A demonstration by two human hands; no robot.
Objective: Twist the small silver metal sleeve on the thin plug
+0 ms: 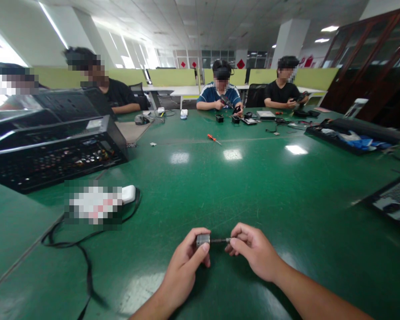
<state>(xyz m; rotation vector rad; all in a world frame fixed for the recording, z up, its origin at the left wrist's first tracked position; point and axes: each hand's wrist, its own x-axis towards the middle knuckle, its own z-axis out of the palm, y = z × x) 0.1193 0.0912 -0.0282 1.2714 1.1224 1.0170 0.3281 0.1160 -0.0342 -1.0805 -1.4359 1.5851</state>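
1. Left fingers (200, 254) pinch the metal block (203, 240); a loosened grip could drop it onto the counter (296, 200) beneath them.
2. Right fingers (240, 247) pinch the far end of the thin rod (219, 241), which spans between both hands; sideways pressure could bend it.

The tabletop (186, 191) looks smooth and glossy, the small grey block (202, 240) metallic

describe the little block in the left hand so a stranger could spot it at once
Look to the near part of the green table. There the left hand holds a small grey metallic block. A thin dark rod, spanning from it to the right hand, sets it apart.
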